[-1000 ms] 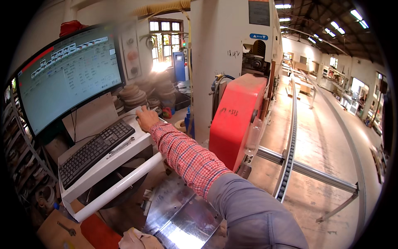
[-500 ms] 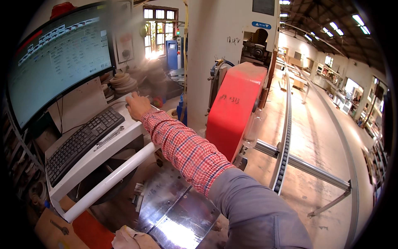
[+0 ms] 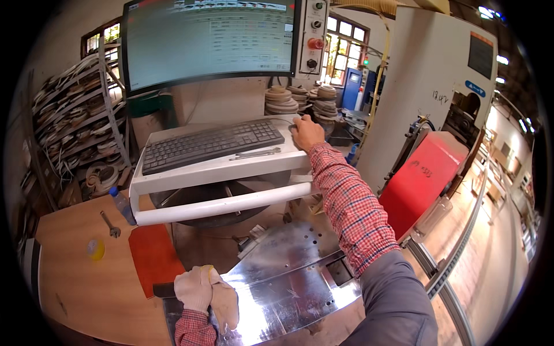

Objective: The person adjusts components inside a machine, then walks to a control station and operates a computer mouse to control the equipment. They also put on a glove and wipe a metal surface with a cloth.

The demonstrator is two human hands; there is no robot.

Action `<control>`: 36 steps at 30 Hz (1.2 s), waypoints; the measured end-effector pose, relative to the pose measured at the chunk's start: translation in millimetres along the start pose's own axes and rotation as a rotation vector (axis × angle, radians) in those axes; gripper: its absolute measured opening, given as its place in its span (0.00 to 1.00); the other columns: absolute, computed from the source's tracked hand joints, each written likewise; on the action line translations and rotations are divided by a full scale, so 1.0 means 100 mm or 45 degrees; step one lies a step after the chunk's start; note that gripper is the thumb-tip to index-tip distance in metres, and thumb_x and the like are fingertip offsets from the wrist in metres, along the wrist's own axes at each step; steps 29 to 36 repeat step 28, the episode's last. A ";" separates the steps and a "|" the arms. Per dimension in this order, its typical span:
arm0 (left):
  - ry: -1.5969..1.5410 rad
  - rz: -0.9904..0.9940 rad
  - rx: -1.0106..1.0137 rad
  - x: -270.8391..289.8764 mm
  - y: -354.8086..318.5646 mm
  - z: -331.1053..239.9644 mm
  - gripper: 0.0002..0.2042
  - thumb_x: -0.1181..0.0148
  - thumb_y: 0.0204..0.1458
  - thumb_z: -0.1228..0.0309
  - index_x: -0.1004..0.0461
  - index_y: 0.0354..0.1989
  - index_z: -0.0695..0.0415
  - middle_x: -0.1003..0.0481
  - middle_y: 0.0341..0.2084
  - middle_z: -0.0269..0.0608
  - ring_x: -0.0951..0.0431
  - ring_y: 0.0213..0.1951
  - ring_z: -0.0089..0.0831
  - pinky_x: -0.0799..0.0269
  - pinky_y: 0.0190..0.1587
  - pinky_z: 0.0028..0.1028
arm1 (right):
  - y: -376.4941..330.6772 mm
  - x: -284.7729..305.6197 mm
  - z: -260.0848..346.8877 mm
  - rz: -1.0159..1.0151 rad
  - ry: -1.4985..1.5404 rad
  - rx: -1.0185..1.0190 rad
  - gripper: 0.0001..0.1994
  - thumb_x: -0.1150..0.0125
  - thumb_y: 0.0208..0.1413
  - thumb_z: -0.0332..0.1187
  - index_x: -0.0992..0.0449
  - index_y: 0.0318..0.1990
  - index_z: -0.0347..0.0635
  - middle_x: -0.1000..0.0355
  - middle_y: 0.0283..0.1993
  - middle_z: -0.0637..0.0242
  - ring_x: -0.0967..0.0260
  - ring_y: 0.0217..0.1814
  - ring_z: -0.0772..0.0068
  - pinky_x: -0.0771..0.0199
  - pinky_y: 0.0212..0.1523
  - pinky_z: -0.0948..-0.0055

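Across the middle of the frame, your white keyboard shelf (image 3: 219, 167) carries a black keyboard (image 3: 210, 144) and a grey spanner (image 3: 254, 154) lying just in front of it. Above it, upper centre, hangs a large monitor (image 3: 210, 37), with a narrow control panel (image 3: 313, 34) of buttons, one of them red, along its right edge. Stacked discs (image 3: 300, 101) sit behind the shelf, and racks of coiled strips (image 3: 75, 115) fill the left edge. At lower left a wooden bench (image 3: 81, 277) holds a yellow tape roll (image 3: 96, 249), a small wrench (image 3: 109, 225), a red sheet (image 3: 153, 256) and a plastic bottle (image 3: 123, 206) with a blue cap. At right, a red guard (image 3: 424, 181) leans on the pale machine housing (image 3: 427, 86), which bears a blue oval label and a dark screen.

Your right hand (image 3: 306, 131) reaches far forward, sleeve outstretched, resting palm-down at the shelf's right end; whether it covers anything, you cannot tell. Your left hand (image 3: 196, 288), at bottom centre, is closed on a cream cloth (image 3: 225, 303) pressed on the shiny metal plate (image 3: 288, 277).
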State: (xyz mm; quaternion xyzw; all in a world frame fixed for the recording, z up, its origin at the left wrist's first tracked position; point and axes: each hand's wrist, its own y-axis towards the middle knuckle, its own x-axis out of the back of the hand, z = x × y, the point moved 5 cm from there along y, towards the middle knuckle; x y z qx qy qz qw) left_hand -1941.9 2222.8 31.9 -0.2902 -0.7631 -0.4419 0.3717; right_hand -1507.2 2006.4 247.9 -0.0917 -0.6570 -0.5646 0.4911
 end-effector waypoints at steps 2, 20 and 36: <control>0.072 0.019 0.043 -0.06 -0.03 0.06 0.18 0.53 0.62 0.58 0.19 0.28 0.53 0.20 0.23 0.48 0.20 0.28 0.49 0.29 0.37 0.46 | 0.02 -0.06 0.05 -0.006 0.004 0.012 0.15 0.41 0.59 0.40 0.22 0.53 0.51 0.29 0.54 0.54 0.24 0.47 0.42 0.23 0.50 0.48; 0.098 -0.017 -0.015 0.00 -0.02 0.00 0.17 0.52 0.62 0.59 0.18 0.30 0.51 0.21 0.23 0.46 0.21 0.27 0.50 0.29 0.34 0.45 | 0.04 -0.07 0.01 0.000 -0.020 0.058 0.14 0.40 0.59 0.40 0.22 0.51 0.49 0.29 0.50 0.54 0.24 0.47 0.42 0.23 0.48 0.49; 0.134 0.042 0.056 -0.11 -0.04 0.14 0.15 0.49 0.60 0.56 0.20 0.32 0.51 0.20 0.26 0.44 0.20 0.27 0.45 0.29 0.34 0.43 | 0.04 -0.08 0.02 -0.056 0.017 0.019 0.12 0.36 0.56 0.40 0.19 0.47 0.52 0.29 0.51 0.52 0.23 0.47 0.45 0.23 0.49 0.49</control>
